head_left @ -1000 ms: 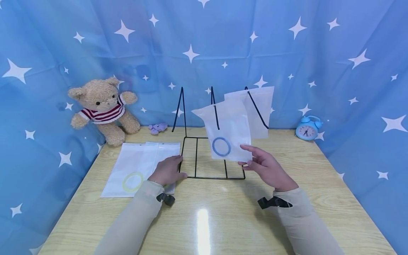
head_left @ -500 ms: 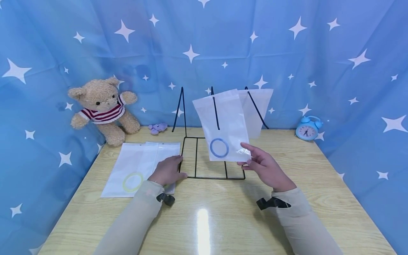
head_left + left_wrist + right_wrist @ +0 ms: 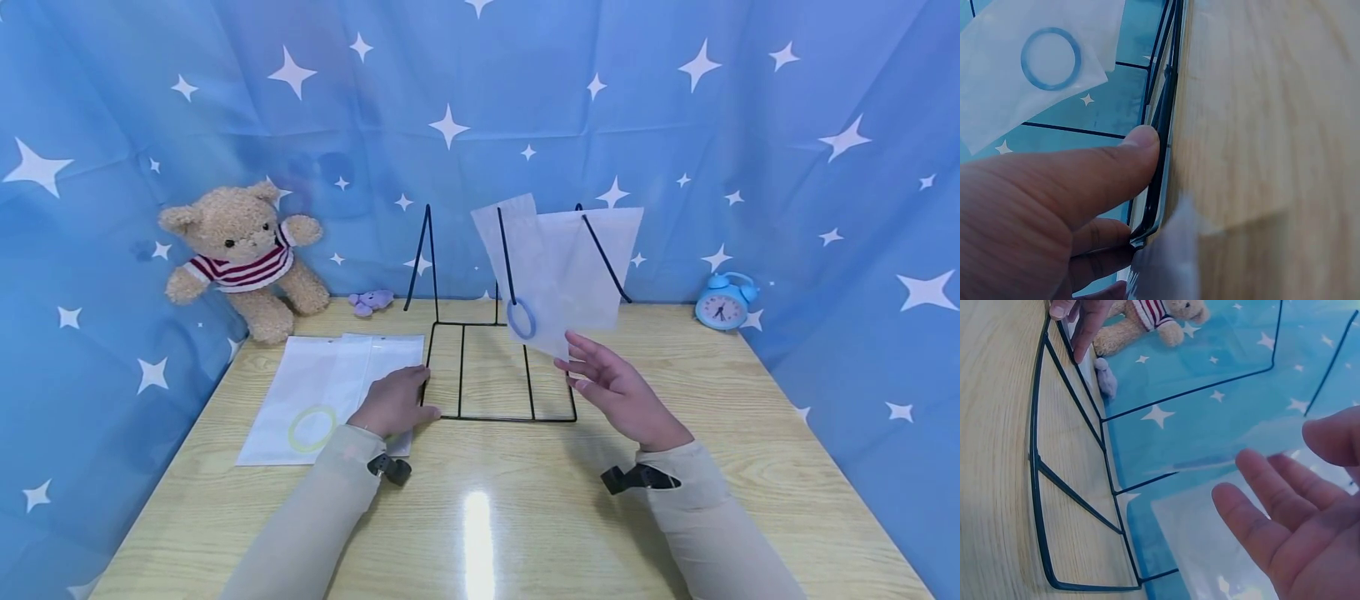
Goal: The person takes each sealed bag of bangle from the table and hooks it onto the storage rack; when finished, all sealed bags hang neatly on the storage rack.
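Observation:
My left hand (image 3: 393, 402) holds the front left corner of a black wire rack (image 3: 495, 418), its thumb (image 3: 1132, 150) pressed to the wire and other fingers below. From the rack's middle hook hangs a white flat plastic bag (image 3: 525, 271) with a blue ring (image 3: 511, 321) at its lower part. It is tilted and turned partly edge-on. My right hand (image 3: 626, 392) is beside the bag's lower right corner with relaxed, spread fingers and thumb apart. Another white bag (image 3: 596, 262) hangs on the right hook. The left hook (image 3: 417, 258) bears nothing.
Two white bags (image 3: 300, 375) lie overlapping on the table left of the rack, with a yellow ring (image 3: 292, 429) on one. Behind are a teddy bear (image 3: 243, 250), a small purple toy (image 3: 371, 302) and, at right, a blue alarm clock (image 3: 723, 304).
The blue-ringed bag has swung and turned on the middle hook, its lower edge rising. My right fingers have loosened from its corner. My left hand has stayed at the rack's corner.

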The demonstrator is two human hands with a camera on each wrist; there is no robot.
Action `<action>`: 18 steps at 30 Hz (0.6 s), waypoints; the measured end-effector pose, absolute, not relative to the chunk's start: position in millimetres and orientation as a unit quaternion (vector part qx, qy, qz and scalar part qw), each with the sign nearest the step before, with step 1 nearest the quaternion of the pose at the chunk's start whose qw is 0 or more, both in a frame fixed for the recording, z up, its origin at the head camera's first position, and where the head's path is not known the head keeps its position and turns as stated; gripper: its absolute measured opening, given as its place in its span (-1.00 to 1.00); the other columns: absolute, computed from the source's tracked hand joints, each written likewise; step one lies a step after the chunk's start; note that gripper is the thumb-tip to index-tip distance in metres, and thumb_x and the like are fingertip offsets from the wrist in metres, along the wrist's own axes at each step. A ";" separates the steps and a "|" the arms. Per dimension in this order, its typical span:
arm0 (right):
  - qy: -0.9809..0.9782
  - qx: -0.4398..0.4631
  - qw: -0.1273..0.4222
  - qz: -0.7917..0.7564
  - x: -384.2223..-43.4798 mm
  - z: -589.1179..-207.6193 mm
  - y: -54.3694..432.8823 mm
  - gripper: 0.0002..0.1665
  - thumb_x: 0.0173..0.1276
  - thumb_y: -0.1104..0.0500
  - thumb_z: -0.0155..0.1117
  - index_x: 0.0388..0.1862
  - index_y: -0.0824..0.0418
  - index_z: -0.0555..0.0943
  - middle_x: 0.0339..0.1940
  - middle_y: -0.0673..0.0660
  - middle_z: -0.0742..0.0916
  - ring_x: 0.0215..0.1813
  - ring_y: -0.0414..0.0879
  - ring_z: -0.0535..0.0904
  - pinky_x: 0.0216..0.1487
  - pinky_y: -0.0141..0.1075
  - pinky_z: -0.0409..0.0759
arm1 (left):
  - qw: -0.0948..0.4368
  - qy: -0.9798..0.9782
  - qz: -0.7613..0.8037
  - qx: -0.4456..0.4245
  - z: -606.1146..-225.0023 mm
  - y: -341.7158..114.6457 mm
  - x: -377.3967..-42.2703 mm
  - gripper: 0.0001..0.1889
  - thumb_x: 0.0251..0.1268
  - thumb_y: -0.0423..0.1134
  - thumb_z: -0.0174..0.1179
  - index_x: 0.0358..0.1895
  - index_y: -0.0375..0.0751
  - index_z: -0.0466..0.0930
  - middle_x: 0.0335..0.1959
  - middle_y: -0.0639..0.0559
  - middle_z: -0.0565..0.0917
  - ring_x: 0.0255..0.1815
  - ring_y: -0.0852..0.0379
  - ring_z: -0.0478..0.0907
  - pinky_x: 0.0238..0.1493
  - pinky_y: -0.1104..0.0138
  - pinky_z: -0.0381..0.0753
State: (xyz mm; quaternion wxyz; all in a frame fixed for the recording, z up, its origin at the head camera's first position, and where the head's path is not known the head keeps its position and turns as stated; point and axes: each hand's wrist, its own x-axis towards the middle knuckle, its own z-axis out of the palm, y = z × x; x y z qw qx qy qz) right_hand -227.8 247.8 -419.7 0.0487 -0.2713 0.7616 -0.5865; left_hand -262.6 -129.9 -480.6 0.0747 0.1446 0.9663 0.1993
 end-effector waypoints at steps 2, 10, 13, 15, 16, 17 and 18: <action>0.763 -0.276 0.046 -0.582 -228.5 -420.8 248.3 -0.20 0.61 0.50 -0.03 0.75 0.23 0.07 0.68 0.42 0.23 0.48 -0.29 0.50 0.37 -0.46 0.53 | 0.074 0.966 0.200 0.145 -480.7 -130.0 -262.6 -0.13 0.35 0.08 0.44 0.58 -0.30 0.35 0.60 -0.24 0.38 0.60 -0.26 0.32 0.55 -0.16 0.36; 0.773 -0.253 0.046 -0.580 -230.6 -423.5 248.9 -0.15 0.60 0.51 -0.02 0.76 0.13 0.09 0.75 0.24 0.18 0.60 0.22 0.36 0.42 -0.33 0.54 | 0.076 0.967 0.197 0.145 -479.7 -129.4 -262.0 -0.13 0.36 0.09 0.44 0.58 -0.30 0.35 0.60 -0.23 0.38 0.60 -0.25 0.32 0.55 -0.14 0.35; 0.775 -0.246 0.045 -0.580 -232.2 -426.0 249.6 -0.15 0.59 0.51 0.00 0.76 0.10 0.10 0.75 0.23 0.17 0.60 0.33 0.31 0.40 -0.39 0.54 | 0.077 0.967 0.197 0.145 -479.1 -129.1 -261.8 -0.14 0.36 0.08 0.43 0.59 -0.29 0.34 0.60 -0.23 0.37 0.61 -0.25 0.31 0.56 -0.15 0.35; 0.775 -0.244 0.043 -0.582 -233.6 -427.9 250.1 -0.15 0.59 0.51 0.00 0.76 0.12 0.11 0.76 0.25 0.16 0.61 0.36 0.28 0.39 -0.41 0.53 | 0.078 0.967 0.196 0.144 -478.9 -129.0 -261.9 -0.14 0.36 0.08 0.43 0.58 -0.29 0.35 0.60 -0.22 0.37 0.61 -0.25 0.31 0.55 -0.16 0.35; 0.775 -0.244 0.042 -0.581 -234.4 -429.1 250.5 -0.15 0.59 0.51 0.00 0.76 0.13 0.10 0.76 0.26 0.15 0.62 0.37 0.27 0.39 -0.43 0.52 | 0.079 0.967 0.195 0.144 -479.0 -129.0 -261.9 -0.14 0.37 0.08 0.43 0.59 -0.28 0.35 0.60 -0.22 0.37 0.61 -0.25 0.31 0.55 -0.16 0.35; 0.775 -0.242 0.042 -0.582 -235.2 -430.0 250.8 -0.15 0.59 0.51 0.00 0.76 0.13 0.10 0.76 0.27 0.14 0.63 0.37 0.25 0.40 -0.43 0.51 | 0.079 0.967 0.194 0.143 -479.1 -129.0 -262.1 -0.15 0.37 0.08 0.43 0.59 -0.28 0.35 0.60 -0.22 0.37 0.61 -0.25 0.31 0.55 -0.16 0.35; 0.774 -0.240 0.042 -0.584 -235.9 -430.7 251.1 -0.15 0.59 0.51 -0.01 0.76 0.14 0.09 0.76 0.27 0.14 0.64 0.37 0.22 0.41 -0.43 0.50 | 0.079 0.968 0.193 0.143 -479.1 -129.0 -262.1 -0.15 0.37 0.09 0.43 0.59 -0.27 0.35 0.60 -0.22 0.37 0.61 -0.25 0.31 0.55 -0.16 0.35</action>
